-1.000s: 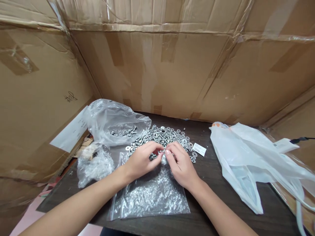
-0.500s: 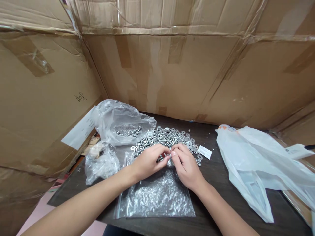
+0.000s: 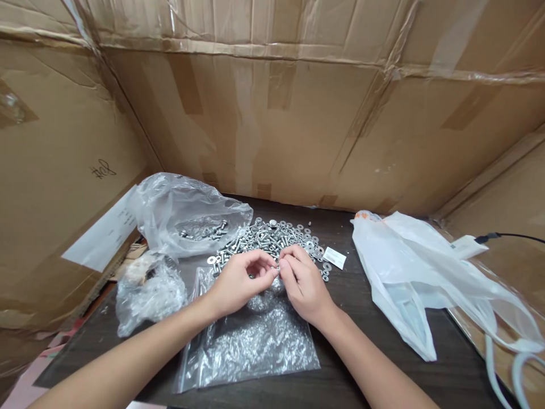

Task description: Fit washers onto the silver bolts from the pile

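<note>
My left hand (image 3: 239, 282) and my right hand (image 3: 305, 288) meet over the near edge of a pile of loose bolts (image 3: 266, 241). Their fingertips pinch a small silver bolt (image 3: 277, 269) between them, mostly hidden by the fingers. Flat washers (image 3: 313, 241) lie along the right side of the pile. Under my wrists a clear zip bag (image 3: 255, 349) is spread flat on the dark table (image 3: 353, 341).
Behind the pile at left lies an open clear plastic bag (image 3: 164, 210) with several bolts inside. A crumpled clear bag (image 3: 149, 292) sits nearer. To the right are a small white label (image 3: 334, 258) and a white plastic bag (image 3: 395, 284). Cardboard walls (image 3: 238, 125) enclose the table.
The view has turned to the right, so everything sits further left in the picture. Both hands stay together at the pile, with the left fingers a little more arched.
</note>
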A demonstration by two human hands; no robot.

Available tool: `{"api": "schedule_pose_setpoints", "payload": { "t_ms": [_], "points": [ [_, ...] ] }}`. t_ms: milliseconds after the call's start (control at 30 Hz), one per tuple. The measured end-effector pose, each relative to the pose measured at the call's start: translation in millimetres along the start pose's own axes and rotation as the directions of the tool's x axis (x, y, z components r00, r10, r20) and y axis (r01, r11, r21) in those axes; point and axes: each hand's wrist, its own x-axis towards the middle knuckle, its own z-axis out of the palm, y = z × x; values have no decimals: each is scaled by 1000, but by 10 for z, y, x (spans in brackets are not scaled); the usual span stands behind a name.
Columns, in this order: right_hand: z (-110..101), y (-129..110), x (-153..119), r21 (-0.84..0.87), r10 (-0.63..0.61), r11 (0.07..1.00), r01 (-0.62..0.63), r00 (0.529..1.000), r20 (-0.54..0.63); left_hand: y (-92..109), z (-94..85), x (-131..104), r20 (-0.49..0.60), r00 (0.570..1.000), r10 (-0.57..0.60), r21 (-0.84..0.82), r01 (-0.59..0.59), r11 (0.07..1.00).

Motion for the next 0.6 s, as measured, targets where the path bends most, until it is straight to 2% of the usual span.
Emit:
{"api": "schedule_pose_setpoints", "payload": {
  "t_ms": [100,167,333,433,500,600],
  "points": [
    [20,22,-4,58,79,995,-80,996,30,-30,3,-36,-31,966,258,256,-242,936],
    [23,26,-5,89,113,989,-116,993,39,-41,3,-47,-24,948,319,308,-296,904],
    [3,2,-16,-18,14,1000,-14,999,36,-24,-8,-22,-58,990,125,205,-111,972],
    [-20,-13,-22,-7,16,1000,-16,998,66,-19,-27,-3,-78,996,43,170,-29,985],
    [-34,-15,-22,30,47,998,-48,997,56,-29,-36,0,-89,995,43,160,-28,987],
    [-42,-7,-16,39,50,998,-52,997,53,-60,-36,-5,-81,991,107,195,-90,977]
  ]
}}
